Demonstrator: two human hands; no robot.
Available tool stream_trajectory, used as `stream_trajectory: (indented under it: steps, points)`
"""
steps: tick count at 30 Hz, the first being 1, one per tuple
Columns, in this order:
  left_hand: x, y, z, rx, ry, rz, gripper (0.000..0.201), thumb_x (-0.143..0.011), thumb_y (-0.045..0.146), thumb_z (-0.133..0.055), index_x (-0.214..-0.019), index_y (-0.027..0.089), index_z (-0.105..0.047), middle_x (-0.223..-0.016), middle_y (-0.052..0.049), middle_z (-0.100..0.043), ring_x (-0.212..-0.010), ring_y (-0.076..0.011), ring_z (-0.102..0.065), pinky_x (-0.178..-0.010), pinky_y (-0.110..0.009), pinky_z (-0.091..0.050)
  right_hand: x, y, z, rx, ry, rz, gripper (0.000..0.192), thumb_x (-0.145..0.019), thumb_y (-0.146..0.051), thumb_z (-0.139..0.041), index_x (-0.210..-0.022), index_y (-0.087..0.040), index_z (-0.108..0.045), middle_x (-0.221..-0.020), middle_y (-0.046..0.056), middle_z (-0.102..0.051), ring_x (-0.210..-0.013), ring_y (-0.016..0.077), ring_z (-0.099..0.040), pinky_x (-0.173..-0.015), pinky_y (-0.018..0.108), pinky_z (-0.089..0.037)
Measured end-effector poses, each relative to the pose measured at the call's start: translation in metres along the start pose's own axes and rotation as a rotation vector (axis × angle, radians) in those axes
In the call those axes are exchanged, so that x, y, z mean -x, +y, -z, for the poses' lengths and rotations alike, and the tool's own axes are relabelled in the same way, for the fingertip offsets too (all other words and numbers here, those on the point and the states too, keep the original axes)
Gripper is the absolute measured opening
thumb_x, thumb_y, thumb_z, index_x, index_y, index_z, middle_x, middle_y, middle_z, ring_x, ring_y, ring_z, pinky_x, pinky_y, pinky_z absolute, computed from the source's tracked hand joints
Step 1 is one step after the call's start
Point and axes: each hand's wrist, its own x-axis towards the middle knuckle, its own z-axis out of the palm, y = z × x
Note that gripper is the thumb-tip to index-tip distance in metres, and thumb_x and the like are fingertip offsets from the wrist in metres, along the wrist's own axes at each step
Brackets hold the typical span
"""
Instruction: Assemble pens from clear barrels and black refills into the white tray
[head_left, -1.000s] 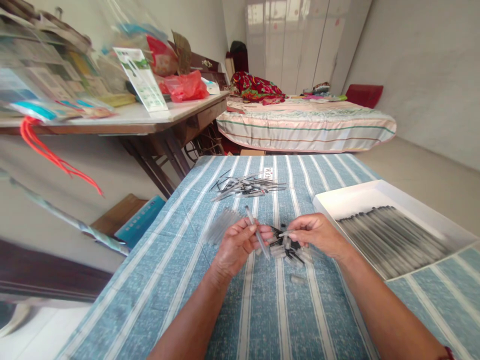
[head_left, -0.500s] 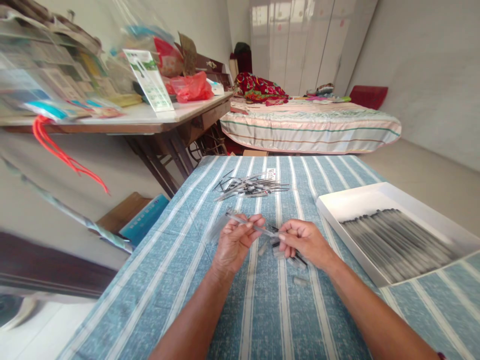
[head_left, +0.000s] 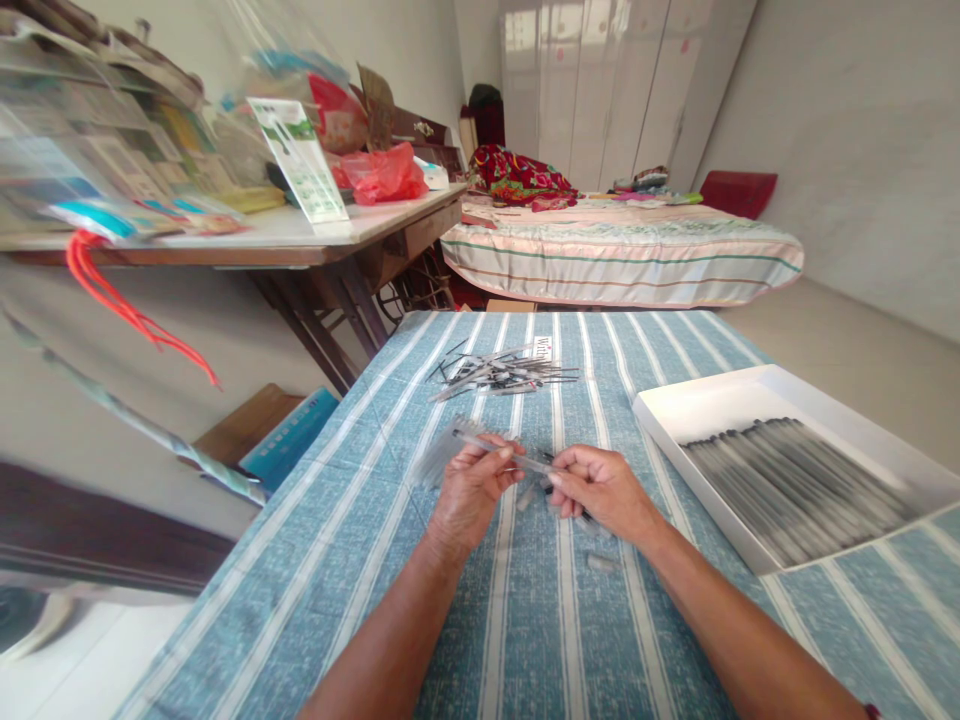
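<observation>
A clear, slim pen (head_left: 535,464) lies slantwise between my two hands, with a dark bit at its upper left end. My left hand (head_left: 474,495) is closed around its middle, thumb on top. At the lower right end, my right hand (head_left: 600,488) pinches it with thumb and fingertips. Behind the left hand is a blurred bunch of clear barrels (head_left: 433,458). Small clear and black pieces lie partly hidden under the right hand. One loose clear cap (head_left: 602,563) rests nearer to me. Farther back is a heap of thin black and grey refills (head_left: 506,372).
A white box (head_left: 694,497) at the right holds a row of dark-filled pens (head_left: 795,485). Blue striped cloth (head_left: 420,640) covers the table. To the left stands a side table (head_left: 330,250) with bags and a hanging red cord (head_left: 135,315). A bed (head_left: 622,250) is beyond.
My right hand has shifted slightly left along the pen, and the hands are closer together. The pen now lies a little flatter. The box and refill heap have not moved.
</observation>
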Motion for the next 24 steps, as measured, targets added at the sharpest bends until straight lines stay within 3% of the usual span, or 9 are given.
stream_trajectory:
  steps: [5, 17, 20, 24]
  points:
    - [-0.002, -0.005, 0.001, -0.025, 0.041, -0.027, 0.012, -0.064, 0.014, -0.07, -0.07, 0.013, -0.06, -0.063, 0.0, -0.062, -0.055, -0.0099, -0.057, -0.056, -0.023, -0.046, 0.001, 0.002, -0.002, 0.004, 0.045, 0.045, 0.023, -0.076, -0.038, -0.058, -0.077, -0.016, -0.054, -0.056, -0.001, -0.063, -0.043, 0.0088, -0.056, -0.044, 0.02, -0.045]
    - [0.0, -0.013, -0.003, -0.014, 0.105, -0.019, 0.02, -0.059, 0.015, -0.073, -0.073, 0.013, -0.058, -0.065, 0.0, -0.063, -0.058, -0.0141, -0.062, -0.059, -0.028, -0.051, 0.002, 0.006, -0.006, 0.001, 0.145, 0.098, 0.024, -0.075, -0.04, -0.058, -0.074, -0.017, -0.055, -0.054, -0.001, -0.061, -0.042, 0.0099, -0.054, -0.043, 0.021, -0.046]
    - [0.001, -0.012, -0.005, 0.001, 0.117, -0.009, 0.019, -0.059, 0.014, -0.073, -0.072, 0.013, -0.059, -0.064, 0.0, -0.064, -0.057, -0.0136, -0.061, -0.058, -0.028, -0.051, 0.001, 0.001, -0.001, 0.137, 0.111, 0.112, 0.021, -0.078, -0.038, -0.054, -0.077, -0.017, -0.056, -0.052, -0.002, -0.058, -0.042, 0.0092, -0.052, -0.045, 0.02, -0.042]
    - [0.0, -0.015, -0.008, -0.006, 0.152, 0.005, 0.017, -0.06, 0.014, -0.072, -0.072, 0.013, -0.06, -0.063, 0.0, -0.064, -0.056, -0.0117, -0.061, -0.057, -0.025, -0.05, 0.0, -0.013, 0.009, 0.501, 0.064, 0.21, 0.018, -0.078, -0.033, -0.053, -0.071, -0.018, -0.059, -0.053, -0.004, -0.053, -0.048, 0.0082, -0.047, -0.048, 0.019, -0.034]
